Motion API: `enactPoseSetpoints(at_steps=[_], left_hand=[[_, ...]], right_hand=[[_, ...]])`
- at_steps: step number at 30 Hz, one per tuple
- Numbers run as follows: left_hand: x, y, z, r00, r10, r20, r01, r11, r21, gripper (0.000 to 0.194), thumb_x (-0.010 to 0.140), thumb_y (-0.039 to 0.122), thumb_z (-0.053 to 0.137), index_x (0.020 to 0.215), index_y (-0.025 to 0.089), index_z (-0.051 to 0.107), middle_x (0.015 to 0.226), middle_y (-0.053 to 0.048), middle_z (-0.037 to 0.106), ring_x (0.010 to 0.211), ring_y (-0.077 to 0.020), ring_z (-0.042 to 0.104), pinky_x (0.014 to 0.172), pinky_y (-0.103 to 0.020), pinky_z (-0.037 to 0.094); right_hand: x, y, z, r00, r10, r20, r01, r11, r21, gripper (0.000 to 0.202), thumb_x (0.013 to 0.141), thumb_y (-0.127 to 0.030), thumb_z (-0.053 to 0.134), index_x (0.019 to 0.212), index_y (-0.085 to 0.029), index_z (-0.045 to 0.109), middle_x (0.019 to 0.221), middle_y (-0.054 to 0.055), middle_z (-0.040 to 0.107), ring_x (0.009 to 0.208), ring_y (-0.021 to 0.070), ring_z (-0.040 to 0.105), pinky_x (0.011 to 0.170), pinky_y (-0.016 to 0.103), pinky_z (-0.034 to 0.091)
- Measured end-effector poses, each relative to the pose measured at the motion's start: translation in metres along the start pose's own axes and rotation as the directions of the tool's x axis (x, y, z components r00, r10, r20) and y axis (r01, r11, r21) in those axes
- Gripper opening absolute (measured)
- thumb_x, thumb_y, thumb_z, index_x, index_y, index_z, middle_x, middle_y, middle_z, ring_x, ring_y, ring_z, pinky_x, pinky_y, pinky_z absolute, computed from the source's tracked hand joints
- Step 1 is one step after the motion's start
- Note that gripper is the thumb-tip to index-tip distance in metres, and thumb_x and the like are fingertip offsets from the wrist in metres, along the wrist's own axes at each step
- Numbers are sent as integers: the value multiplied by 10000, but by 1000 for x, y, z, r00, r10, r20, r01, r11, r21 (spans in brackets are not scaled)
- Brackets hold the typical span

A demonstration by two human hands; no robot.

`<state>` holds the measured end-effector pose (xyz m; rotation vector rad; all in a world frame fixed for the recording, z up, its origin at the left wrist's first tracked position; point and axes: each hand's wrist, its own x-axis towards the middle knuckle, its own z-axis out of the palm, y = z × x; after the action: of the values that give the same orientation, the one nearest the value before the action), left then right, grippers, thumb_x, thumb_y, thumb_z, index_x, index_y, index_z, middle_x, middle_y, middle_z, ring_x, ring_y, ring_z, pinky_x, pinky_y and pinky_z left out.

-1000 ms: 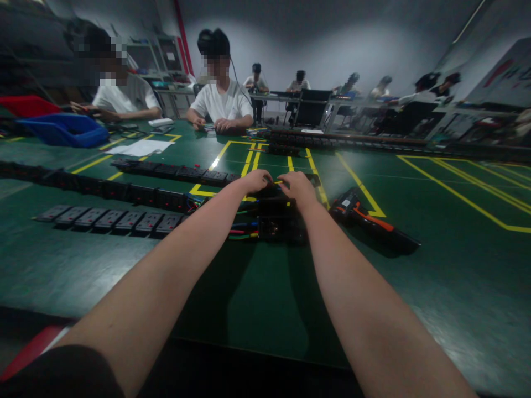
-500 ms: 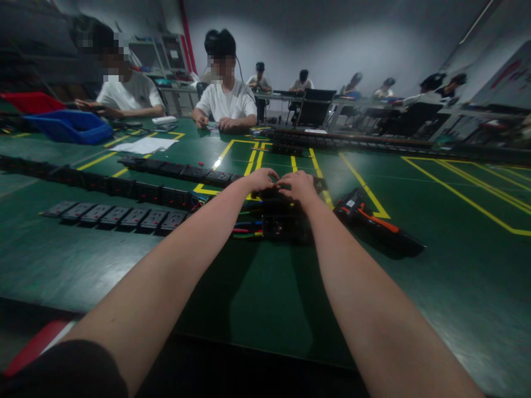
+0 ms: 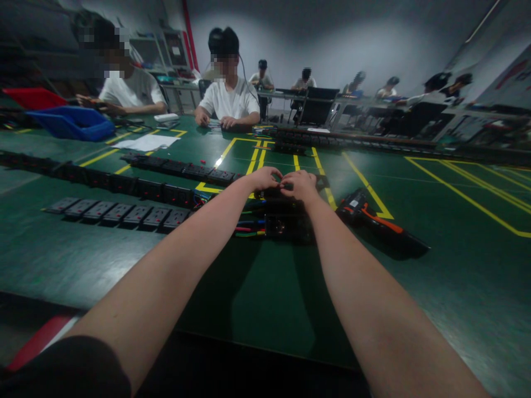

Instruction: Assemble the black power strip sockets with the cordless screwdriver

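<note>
- Left hand (image 3: pixel 263 178) and right hand (image 3: pixel 299 183): I held both out at arm's length, fingertips meeting over the far end of the black socket unit (image 3: pixel 288 224); whether they pinched anything I could not tell, the fingers hid it.
- Black socket unit: lay flat on the green table (image 3: pixel 257 298), under and just before the hands, open side up so its coloured wires (image 3: pixel 249 228) trailed out to the left.
- Socket modules (image 3: pixel 118 214): a row to the left, within reach.
- Orange-and-black power tool (image 3: pixel 375 221): lying on its side, right of the unit, untouched.

Black wired socket module (image 3: pixel 286 224) lies flat on table.
</note>
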<state>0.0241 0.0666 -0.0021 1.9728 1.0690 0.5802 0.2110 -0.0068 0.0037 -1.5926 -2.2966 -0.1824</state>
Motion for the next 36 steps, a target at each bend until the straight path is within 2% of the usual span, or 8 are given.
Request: enactPoseSetpoints(at_steps=[7, 11, 13, 17, 20, 25, 32, 36], left_hand=[[-8, 10, -2, 1000, -16, 14, 15, 997, 75, 551, 702, 317, 868, 1199, 158, 693, 774, -18, 721, 665, -146, 621, 679, -289, 485], [-20, 28, 0, 996, 8, 87, -38, 935, 354, 536, 672, 214, 813, 1198, 144, 740, 949, -81, 764, 807, -199, 664, 785, -317, 509], [-23, 33, 1, 995, 12, 100, -57, 889, 454, 487, 681, 187, 761, 1165, 131, 769, 983, -102, 770, 830, -214, 665, 809, -328, 507], [-26, 31, -6, 992, -17, 128, -45, 882, 469, 422, 708, 244, 711, 1113, 172, 806, 962, -83, 777, 813, -212, 662, 778, -326, 500], [-29, 26, -17, 992, -45, 116, -18, 874, 486, 372, 694, 307, 733, 1040, 205, 826, 942, -67, 775, 838, -207, 656, 787, -314, 492], [-35, 27, -24, 992, -78, 98, 12, 839, 543, 342, 699, 311, 694, 986, 177, 820, 929, -88, 758, 827, -222, 649, 783, -336, 485], [-28, 32, -9, 996, 13, 88, -57, 852, 520, 440, 795, 416, 694, 1157, 173, 751, 1046, -101, 741, 928, -226, 649, 854, -328, 487], [-27, 38, -4, 994, 73, 80, -104, 859, 502, 393, 878, 310, 592, 1218, 165, 725, 1087, -94, 749, 961, -210, 653, 876, -318, 489]], right_hand=[[3, 1, 4, 1000, 1, 23, 0, 999, -47, 201, 888, -275, 711, 1079, -292, 769, 1312, 51, 726, 1231, 323, 538, 1016, 510, 351], [-3, 6, 3, 979, 126, -159, -123, 992, 27, 177, 951, -258, 586, 1080, -220, 701, 1162, 133, 722, 1139, 323, 586, 974, 468, 407], [-7, 13, 0, 921, 224, -319, -195, 974, 119, 187, 968, -233, 523, 1097, -182, 649, 1126, 165, 694, 1113, 319, 589, 973, 457, 422], [-14, 29, -1, 721, 458, -519, -314, 885, 345, 159, 981, -227, 436, 1054, -187, 571, 1096, 160, 650, 1099, 304, 586, 1012, 482, 430], [-17, 38, 3, 641, 649, -409, -445, 749, 491, 109, 979, -246, 451, 1044, -210, 530, 1018, 127, 639, 1027, 307, 617, 972, 495, 457], [-13, 38, 12, 623, 765, -163, -509, 555, 658, 88, 979, -252, 512, 1057, -230, 479, 863, 51, 596, 884, 278, 628, 961, 489, 461], [-2, 31, 13, 612, 763, -207, -398, 524, 753, 85, 1031, -341, 412, 1041, -258, 429, 942, 42, 596, 889, 225, 597, 930, 427, 474], [2, 32, 13, 602, 754, -263, -291, 514, 807, 113, 1008, -365, 463, 1006, -263, 417, 963, 29, 571, 922, 209, 573, 929, 400, 458]])
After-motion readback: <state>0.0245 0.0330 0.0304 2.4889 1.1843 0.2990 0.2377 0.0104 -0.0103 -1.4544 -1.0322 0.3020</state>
